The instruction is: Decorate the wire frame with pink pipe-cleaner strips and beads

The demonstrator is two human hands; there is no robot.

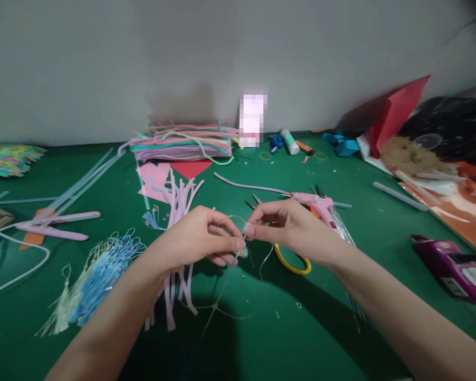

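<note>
Wire (215,307), thin and pale, sits pinched in the fingertips of both left hand (204,238) and right hand (283,227), its lower end trailing toward seven o'clock, with yellow-handled scissors (291,269) at four, a pink glue gun (319,206) at two and blue tassels (105,278) near nine.

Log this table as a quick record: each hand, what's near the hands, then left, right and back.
Left hand: pinches a thin pale strand
Right hand: fingertips pinched beside the left's; contents too small to tell
Nearby: yellow-handled scissors, pink glue gun
Left: blue tassels
Right: orange sheet, black bag
Back: pipe cleaner bundle, glue stick
</note>
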